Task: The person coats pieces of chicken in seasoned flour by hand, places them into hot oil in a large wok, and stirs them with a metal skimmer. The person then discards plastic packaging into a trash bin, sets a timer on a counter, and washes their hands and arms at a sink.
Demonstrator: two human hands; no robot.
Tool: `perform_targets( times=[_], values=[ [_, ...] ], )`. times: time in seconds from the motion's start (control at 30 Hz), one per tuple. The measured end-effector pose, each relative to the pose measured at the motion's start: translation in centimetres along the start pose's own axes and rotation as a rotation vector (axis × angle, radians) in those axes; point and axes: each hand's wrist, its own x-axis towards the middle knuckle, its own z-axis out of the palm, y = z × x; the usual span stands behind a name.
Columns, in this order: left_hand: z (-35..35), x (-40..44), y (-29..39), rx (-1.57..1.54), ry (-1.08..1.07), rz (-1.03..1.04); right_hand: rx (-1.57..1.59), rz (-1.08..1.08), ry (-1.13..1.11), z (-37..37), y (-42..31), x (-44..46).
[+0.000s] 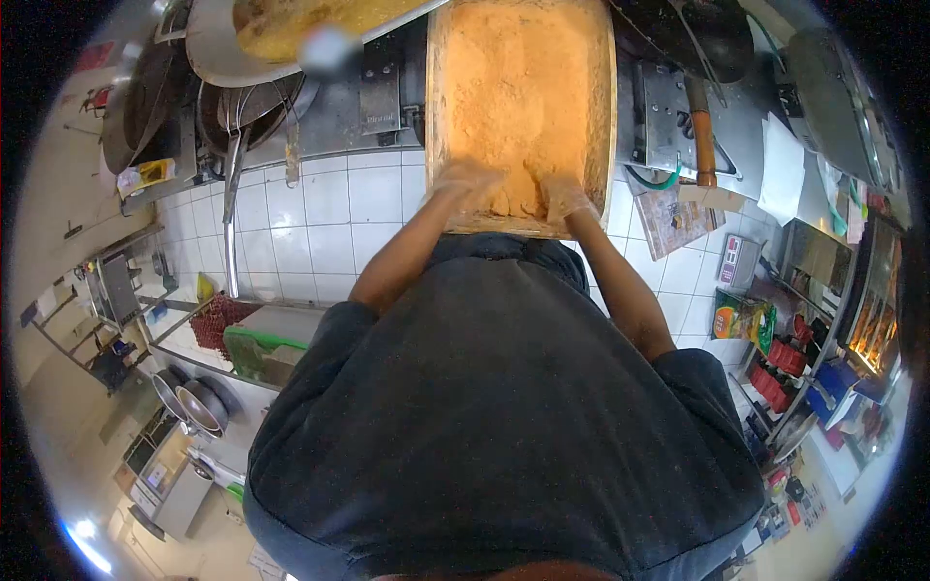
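A large rectangular tray [433, 107] full of orange powder, like seasoned flour, lies in front of my body. Loose orange powder [528, 87] covers its bottom, lumpy in places. My left hand [473, 184] is over the near left corner of the tray, in a clear thin glove and smeared by motion. At the near right, my right hand [564, 196], also gloved, reaches down into the powder. Its fingertips are partly hidden there, beside a darker furrow or lump [536, 189]. Whether either hand holds anything is not visible.
A wide metal pan [218, 48] with yellowish contents stands at the upper left, above a whisk [235, 121]. Dark woks [717, 39] and a wooden handle [703, 145] are at the upper right. A green-edged container [257, 353] stands at left; shelves with packets [741, 320] at right.
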Motion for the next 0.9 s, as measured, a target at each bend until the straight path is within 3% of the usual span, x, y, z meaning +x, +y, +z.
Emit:
perform_targets(
  times=[0.03, 0.23, 0.43, 0.53, 0.57, 0.63, 0.7, 0.77, 0.83, 0.9],
  values=[
    [0.1, 1.3, -0.7, -0.072, -0.040, -0.035, -0.044, -0.017, -0.052, -2.4, -2.5, -0.8],
    [1.3, 2.0, -1.6, -0.528, -0.171, 0.139, 0.676, 0.219, 0.004, -1.3, -1.9, 1.8],
    [-1.1, -0.1, 0.3, -0.707, -0.221, 0.091, 1.194, 0.272, 0.040, -0.5, -1.2, 2.4],
    [-3.4, -3.2, 2.3, -0.922, -0.085, 0.197, 1.333, 0.274, -0.012, -2.4, -1.3, 2.7],
    [-3.6, -2.1, 2.4, -0.783, 0.034, 0.176, 1.415, 0.187, 0.011, -2.2, -0.5, 3.8],
    [-5.0, 1.6, 3.0, -0.518, 0.252, 0.196, 0.090, -0.024, -0.025, -7.1, -3.4, 3.7],
    [-6.4, 3.8, 3.6, -0.278, 0.445, 0.295, -0.466, -0.050, 0.148, -9.1, -4.0, 4.9],
    [-6.5, 4.1, 4.3, -0.121, 0.541, 0.382, -0.240, 0.093, 0.508, -8.8, -2.3, 7.9],
    [-7.1, 3.9, 5.9, 0.023, 0.584, 0.400, -0.020, 0.096, 0.838, -10.0, -4.9, 9.2],
    [-6.3, 7.0, 5.3, 0.251, 0.641, 0.389, 0.074, 0.134, 0.972, -7.7, -3.3, 12.9]
  ],
)
